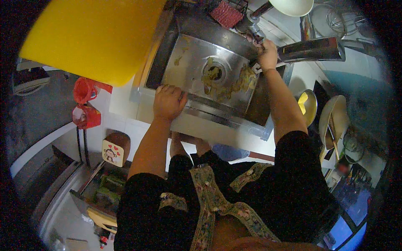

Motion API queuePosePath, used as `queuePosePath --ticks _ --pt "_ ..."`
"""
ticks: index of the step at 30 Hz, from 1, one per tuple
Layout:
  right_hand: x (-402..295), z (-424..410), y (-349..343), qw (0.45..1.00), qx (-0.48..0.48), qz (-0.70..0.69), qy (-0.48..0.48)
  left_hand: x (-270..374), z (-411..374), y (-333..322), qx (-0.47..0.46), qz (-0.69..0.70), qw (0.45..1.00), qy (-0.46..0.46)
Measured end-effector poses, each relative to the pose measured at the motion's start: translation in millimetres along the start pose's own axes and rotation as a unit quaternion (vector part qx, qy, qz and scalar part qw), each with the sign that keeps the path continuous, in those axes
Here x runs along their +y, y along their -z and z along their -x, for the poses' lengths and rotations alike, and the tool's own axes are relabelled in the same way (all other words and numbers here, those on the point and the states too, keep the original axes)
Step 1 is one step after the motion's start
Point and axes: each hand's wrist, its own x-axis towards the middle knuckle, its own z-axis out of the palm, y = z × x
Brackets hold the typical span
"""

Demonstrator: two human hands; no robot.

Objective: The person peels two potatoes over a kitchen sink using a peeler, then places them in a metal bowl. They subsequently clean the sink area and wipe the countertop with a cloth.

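Observation:
A stainless steel sink (188, 67) lies before me, with wet yellow-green food scraps (246, 80) on its floor and around the drain (215, 70). My left hand (169, 102) rests with curled fingers over the sink's near left edge, and no object shows in it. At the far right corner of the sink, my right hand (267, 55) reaches to the base of the faucet (257, 33). Its fingers are partly hidden, and what they touch or hold there is unclear.
A large yellow panel (94, 37) covers the upper left. Behind the sink, a wire rack holds a red sponge or cloth (226, 14). At the right are a dark-handled utensil or pan (311, 50), a metal bowl (307, 108) and a wok (333, 125). Red containers (86, 116) hang at the left.

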Motion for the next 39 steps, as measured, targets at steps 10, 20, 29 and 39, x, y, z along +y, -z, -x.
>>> queuePosePath --ticks 10,20,29,39 --pt "-146.3 101.4 -40.8 0.834 -0.241 -0.470 -0.157 9.0 -7.8 15.8 0.058 0.051 0.997 0.026" --pt "-75.7 52.5 15.3 0.903 -0.344 0.250 0.057 -40.7 36.3 44.0 0.160 0.213 0.959 0.092" --pt "61.7 42.2 29.5 0.682 -0.407 0.589 0.150 -54.7 44.2 27.5 0.093 0.012 0.992 0.088" --pt "-57.5 6.3 -2.5 0.861 -0.426 0.277 0.011 -38.2 29.8 44.2 0.148 0.015 0.987 0.059"
